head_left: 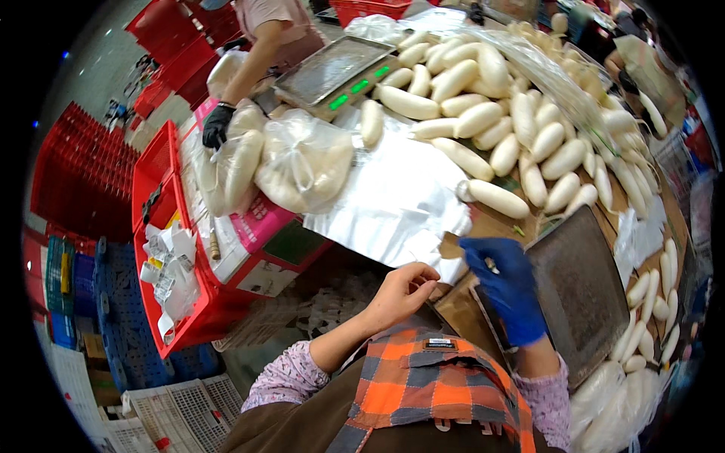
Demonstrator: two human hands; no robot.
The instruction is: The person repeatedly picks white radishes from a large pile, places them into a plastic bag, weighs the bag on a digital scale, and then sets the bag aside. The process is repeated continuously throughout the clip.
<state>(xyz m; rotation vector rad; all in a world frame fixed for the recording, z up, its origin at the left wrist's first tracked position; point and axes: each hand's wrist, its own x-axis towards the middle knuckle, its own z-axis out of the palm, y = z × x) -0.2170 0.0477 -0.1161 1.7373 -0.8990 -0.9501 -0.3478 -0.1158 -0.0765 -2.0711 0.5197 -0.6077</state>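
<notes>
My bare left hand [405, 292] hovers at the near edge of the white plastic sheets [389, 198], its fingers curled in toward the thumb and nothing visible in them. To its right is my right hand [507, 291] in a blue glove, slightly blurred, with bent fingers. A small flat brown piece [451, 246] sticks out by the gloved fingertips, and a pale spot shows among the fingers; what exactly they grip is unclear. Beyond the glove lies a white radish [497, 198], the nearest of a large heap of radishes [532, 128]. A dark metal tray [580, 291] is beside the glove.
A scale with a metal pan [332, 68] and bagged radishes [304, 162] are at the far left. A co-worker's black-gloved hand [218, 125] grips a bag there. Red crates [83, 170] stand left. More radishes [642, 325] and a filled bag [615, 400] lie right.
</notes>
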